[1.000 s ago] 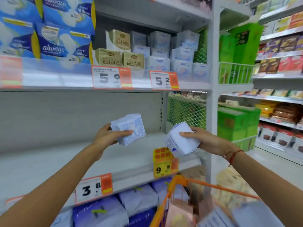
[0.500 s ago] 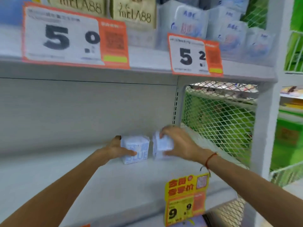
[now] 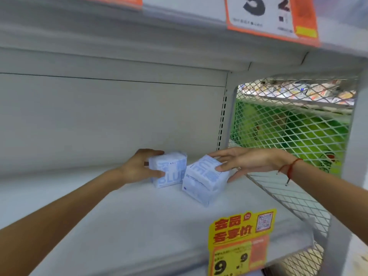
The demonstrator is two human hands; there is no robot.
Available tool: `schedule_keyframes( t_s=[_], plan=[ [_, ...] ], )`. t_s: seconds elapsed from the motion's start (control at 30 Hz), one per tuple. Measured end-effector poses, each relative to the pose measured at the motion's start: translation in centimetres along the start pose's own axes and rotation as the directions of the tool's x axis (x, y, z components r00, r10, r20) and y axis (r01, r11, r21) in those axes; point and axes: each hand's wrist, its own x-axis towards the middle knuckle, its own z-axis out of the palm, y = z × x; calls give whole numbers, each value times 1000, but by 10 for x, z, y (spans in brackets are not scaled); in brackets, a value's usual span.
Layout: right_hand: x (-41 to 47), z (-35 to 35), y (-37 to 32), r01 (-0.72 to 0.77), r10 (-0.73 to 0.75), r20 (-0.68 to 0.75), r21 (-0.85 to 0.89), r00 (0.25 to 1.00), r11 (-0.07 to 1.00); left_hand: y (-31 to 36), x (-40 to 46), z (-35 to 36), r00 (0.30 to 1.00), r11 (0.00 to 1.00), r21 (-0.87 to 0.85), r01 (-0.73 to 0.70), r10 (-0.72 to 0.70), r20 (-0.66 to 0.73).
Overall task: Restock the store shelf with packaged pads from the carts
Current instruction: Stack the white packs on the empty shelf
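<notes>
Since half a second ago the camera has closed in on the shelf, both packs now sit further apart on the shelf board, and the right hand has loosened off its pack

Left hand [image 3: 139,169] grips the left white-and-pale-blue soft plastic pack of pads [image 3: 169,172], the one with "BLUE" printed on its face: thumb across the front, fingers curled over the top edge. Pack stands upright on the shelf

Right hand [image 3: 245,162] is spread, fingers mostly straight, fingertips resting on top and on the right side of the second white-and-blue pack of pads [image 3: 203,181]. No real pinch visible. This pack sits tilted, one corner turned towards the camera, just beside the left pack; cannot tell if they touch

Red string bracelet [image 3: 289,170] on the right wrist

Both packs are on the light grey metal shelf board [image 3: 119,216], towards the back right. White wire mesh side panel [image 3: 294,132] closes the shelf's right end, green goods blurred behind it

Yellow promo price tag [image 3: 242,242] with red characters hangs at the front edge. Orange-and-white price label [image 3: 272,16] on the shelf above
</notes>
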Motion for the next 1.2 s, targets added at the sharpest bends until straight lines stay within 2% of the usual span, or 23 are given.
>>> schedule_keyframes(
  t_s=[0.07,0.1,0.13,0.17,0.23,0.27,0.3,0.33,0.4,0.47,0.5,0.57,0.6,0.63,0.73,0.83,0.93,1.03,1.1,1.2],
  plan=[
    [-3,3,-4,97,-98,-18,-14,995,995,1,6,1,999,998,52,30,-31,14],
    [-6,4,-10,148,-151,-33,-75,988,986,2,10,1,999,995,91,44,-46,19],
    [-8,5,-19,193,-205,-40,-208,978,959,4,13,2,998,991,125,52,-54,12],
    [-10,7,-30,224,-261,-35,-414,965,882,10,16,1,999,988,148,53,-52,-10],
    [-8,13,-49,212,-356,4,-809,935,549,24,21,-5,996,993,112,33,-24,-84],
    [-4,21,-55,192,-389,29,-901,921,389,33,22,-10,993,999,46,14,-8,-116],
    [2,31,-57,201,-414,59,-930,908,307,42,23,-17,991,1000,-18,8,-11,-133],
    [8,43,-56,239,-431,93,-924,898,300,48,22,-23,990,999,-43,21,-27,-135],
    [17,61,-51,315,-449,121,-867,885,386,53,23,-31,992,994,44,102,-98,-82],
    [17,61,-47,312,-460,56,-805,886,504,48,19,-35,981,971,145,191,-195,14],
    [15,55,-46,266,-446,-13,-788,895,555,42,17,-35,972,962,170,215,-228,57],
    [11,39,-38,63,-297,-194,-732,935,678,26,11,-32,962,956,193,221,-246,116],
    [9,34,-33,-26,-201,-251,-684,947,729,19,8,-28,961,961,179,213,-239,139],
    [8,30,-27,-54,-150,-257,-646,955,762,13,5,-23,960,968,143,204,-226,164],
    [11,34,-15,47,-204,-237,-538,950,842,10,4,-3,955,979,-28,204,-192,225],
    [26,45,-14,99,-249,-310,-429,917,898,17,15,6,961,978,-21,209,-202,189],
    [47,46,-13,43,-139,-397,-243,907,969,17,24,-3,952,972,-37,233,-220,213],
    [63,41,-8,-16,25,-315,30,949,999,14,28,-7,928,961,-89,262,-225,298],
    [76,40,-3,45,-23,-197,110,980,993,13,32,0,945,963,-101,248,-218,245],
    [86,44,-4,121,-115,-60,109,992,987,15,36,12,974,984,-44,175,-166,155]
  ],
)
